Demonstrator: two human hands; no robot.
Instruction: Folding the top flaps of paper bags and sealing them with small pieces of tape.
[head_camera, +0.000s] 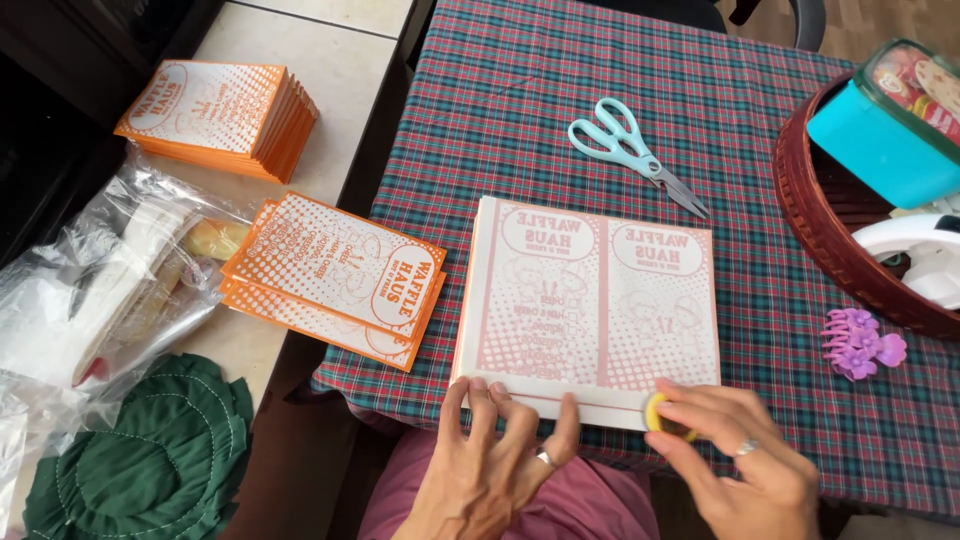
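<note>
Paper stack (590, 310) of pink printed sheets, squared on the plaid surface (760, 330), scissors (640, 155) beyond its far edge | left hand (490, 470) fingers spread, pressing stack's near edge | right hand (745, 465) pinching small yellow piece (660, 412) at stack's near right corner | both hands on the near side, equally close.

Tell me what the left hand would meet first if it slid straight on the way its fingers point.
The left hand points up the picture, away from the person, fingertips on the near edge of the stack of pale printed sheets. It would cross that stack first; beyond it, probably only plaid tablecloth.
</note>
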